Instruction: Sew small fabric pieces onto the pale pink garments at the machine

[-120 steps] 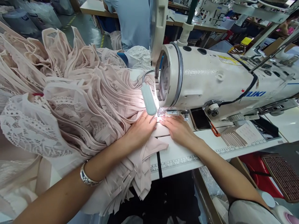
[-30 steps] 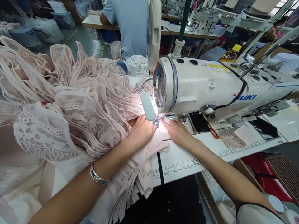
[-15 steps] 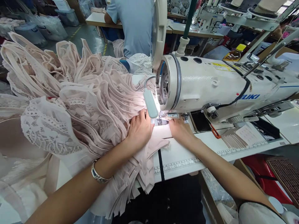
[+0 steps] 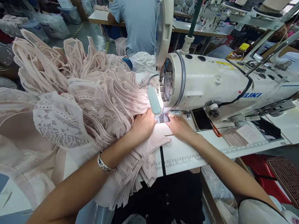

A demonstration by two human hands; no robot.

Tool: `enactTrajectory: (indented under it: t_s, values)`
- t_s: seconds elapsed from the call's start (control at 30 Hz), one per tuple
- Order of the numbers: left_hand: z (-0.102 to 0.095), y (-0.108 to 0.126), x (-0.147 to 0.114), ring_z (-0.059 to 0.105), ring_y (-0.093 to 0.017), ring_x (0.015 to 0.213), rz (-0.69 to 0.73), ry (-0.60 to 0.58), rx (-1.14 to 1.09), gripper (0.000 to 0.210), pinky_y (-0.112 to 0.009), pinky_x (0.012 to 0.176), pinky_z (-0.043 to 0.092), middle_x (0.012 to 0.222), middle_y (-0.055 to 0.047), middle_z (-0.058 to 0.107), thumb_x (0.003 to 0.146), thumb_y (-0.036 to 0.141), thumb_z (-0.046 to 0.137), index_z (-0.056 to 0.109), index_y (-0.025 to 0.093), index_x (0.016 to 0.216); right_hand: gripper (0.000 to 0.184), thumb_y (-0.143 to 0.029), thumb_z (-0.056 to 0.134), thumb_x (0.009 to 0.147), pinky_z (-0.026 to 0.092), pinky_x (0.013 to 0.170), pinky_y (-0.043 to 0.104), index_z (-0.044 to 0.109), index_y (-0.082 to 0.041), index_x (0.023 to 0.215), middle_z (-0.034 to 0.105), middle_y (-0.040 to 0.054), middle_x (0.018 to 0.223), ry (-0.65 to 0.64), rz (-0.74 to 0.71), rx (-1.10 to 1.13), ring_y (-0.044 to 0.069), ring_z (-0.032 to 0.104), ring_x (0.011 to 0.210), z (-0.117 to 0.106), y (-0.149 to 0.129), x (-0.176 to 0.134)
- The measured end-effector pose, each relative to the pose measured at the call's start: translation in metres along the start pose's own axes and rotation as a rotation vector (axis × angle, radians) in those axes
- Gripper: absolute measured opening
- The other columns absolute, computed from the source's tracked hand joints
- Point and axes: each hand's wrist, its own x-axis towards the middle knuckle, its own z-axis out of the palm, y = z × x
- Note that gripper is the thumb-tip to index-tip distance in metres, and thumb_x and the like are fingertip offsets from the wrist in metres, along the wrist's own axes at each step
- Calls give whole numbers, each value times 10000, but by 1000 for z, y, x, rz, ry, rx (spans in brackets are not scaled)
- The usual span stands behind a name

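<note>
Pale pink lace-trimmed fabric [image 4: 161,132] lies by the lit needle area of a white sewing machine [image 4: 205,81]. My left hand [image 4: 144,125] is on the left of the presser foot [image 4: 161,117], fingers closed on the fabric and partly hidden by the small green lamp [image 4: 154,100]. On the foot's right side, my right hand [image 4: 180,127] has its fingers pinched together at the fabric's edge. A thick pile of joined lace garment pieces [image 4: 109,93] spreads left of the machine, and its strips hang over the table's front edge under my left forearm.
A dark phone-like slab [image 4: 202,119], an orange-handled tool [image 4: 216,130] and stacked fabric swatches [image 4: 234,137] lie right of my hand. A measuring tape strip [image 4: 184,161] runs along the table's front. A person in a blue shirt [image 4: 141,28] sits ahead.
The view has shifted slightly, so the pile and machine appear a little further right. Both hands stay close to the presser foot, with the right fingertips slightly nearer to it.
</note>
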Motion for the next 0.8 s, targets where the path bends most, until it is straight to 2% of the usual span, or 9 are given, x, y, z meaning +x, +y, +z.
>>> enactTrajectory:
  t_s: [0.1,0.17,0.27,0.4,0.5,0.57,0.63,0.73,0.8]
  values:
    - [-14,2,-9,642,-285,1055,105,-43,79,245,-362,838,490,1115,-137,667,980,100,430,584,130,1169,425,-324,374,1047,455,983,471,567,-144,1379,645,184,1334,67,-58,47,334,559,1236,-5,1,-4]
    - [-27,0,-24,638,-284,981,203,-49,163,241,-366,796,482,1011,-134,666,958,44,402,624,135,983,402,-345,443,1032,469,977,471,586,-150,1352,645,179,1325,124,-262,88,327,553,1239,-6,-2,-13]
    - [-45,-7,-57,611,-281,866,271,63,246,238,-377,747,464,875,-121,639,958,56,431,609,151,833,314,-322,491,1025,507,863,417,643,-159,1246,685,148,1168,120,-621,140,275,597,1073,-5,-10,-33]
    - [-56,-19,-102,565,-219,732,491,33,144,239,-354,711,423,766,-50,609,963,120,535,585,185,739,319,-235,408,1058,480,745,360,703,-160,961,661,89,861,112,-680,279,214,557,842,-6,-22,-54]
    - [-63,-28,-128,538,-184,696,583,27,-47,301,-339,709,402,740,-13,590,990,163,532,572,208,695,214,-278,553,1014,498,841,352,702,-183,892,692,80,934,-87,-734,645,199,582,938,-11,-23,-59]
    - [-71,-32,-140,562,-176,751,575,26,-176,321,-330,746,415,811,-16,620,1013,211,520,571,214,696,170,-305,633,968,517,848,342,689,-190,857,713,69,989,-274,-644,869,192,626,961,-13,-19,-57]
    - [-79,-34,-145,577,-160,771,525,-72,-246,282,-301,732,425,861,-9,642,1015,228,538,588,218,738,227,-394,645,944,544,758,330,647,-189,848,721,52,926,-383,-411,1065,185,674,850,-11,-12,-52]
    - [-79,-27,-132,574,-135,688,492,-259,-226,198,-264,651,424,789,23,635,995,177,568,607,219,806,309,-517,576,937,529,540,308,536,-211,916,670,-14,671,-373,-2,1275,168,641,540,-4,-6,-44]
    - [-68,-17,-111,634,-161,788,531,-210,-142,171,-279,724,471,888,-2,689,971,86,534,640,209,918,292,-498,573,921,483,437,284,473,-232,985,619,-63,558,-318,147,1270,170,592,417,-1,-8,-40]
